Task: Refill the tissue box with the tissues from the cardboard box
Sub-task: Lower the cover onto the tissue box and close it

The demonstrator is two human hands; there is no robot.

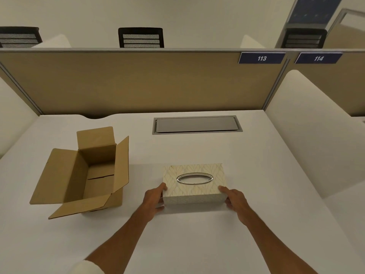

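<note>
A cream tissue box (194, 191) with a leaf pattern and a silver oval opening stands on the white desk (197, 234) in front of me. My left hand (155, 200) holds its near left corner and my right hand (235, 200) holds its near right corner. No tissue shows through the oval. To the left stands an open brown cardboard box (94, 173) with its flaps spread; the part of its inside that I see holds nothing, and no tissues are visible.
A grey cable hatch (197, 125) is set into the desk behind the tissue box. A tan partition (138, 82) with labels 113 and 114 closes the back. White side dividers (316, 135) flank the desk. Black chairs stand beyond the partition.
</note>
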